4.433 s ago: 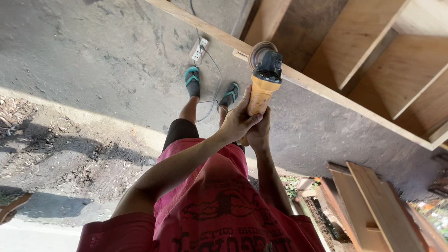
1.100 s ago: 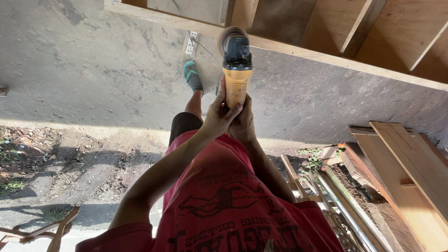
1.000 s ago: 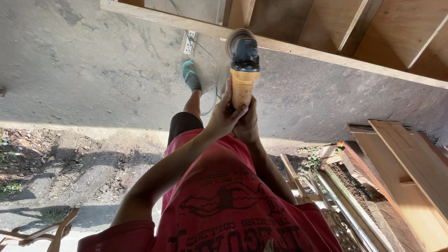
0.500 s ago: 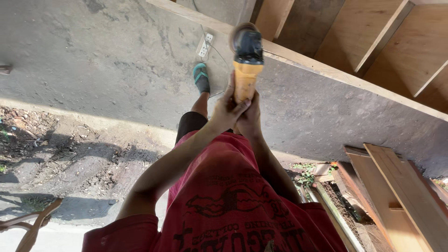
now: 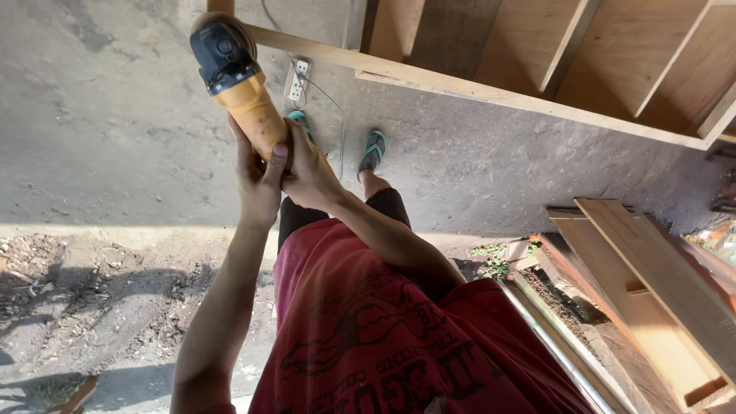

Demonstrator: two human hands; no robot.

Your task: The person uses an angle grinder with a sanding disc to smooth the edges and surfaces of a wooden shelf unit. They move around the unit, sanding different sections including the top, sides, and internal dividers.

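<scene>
The person wears a red printed shirt (image 5: 399, 337), dark shorts (image 5: 383, 207) and teal sandals (image 5: 373, 147)

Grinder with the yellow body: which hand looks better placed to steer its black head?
Probably the left. The left hand reaches further up the grinder, nearer its head. The right hand wraps the rear end, beside it.

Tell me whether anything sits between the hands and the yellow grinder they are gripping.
Nothing visible does. The left hand and right hand both wrap directly around the yellow body of the grinder, bare skin on the casing, with its black head pointing up toward the wooden frame.
</scene>
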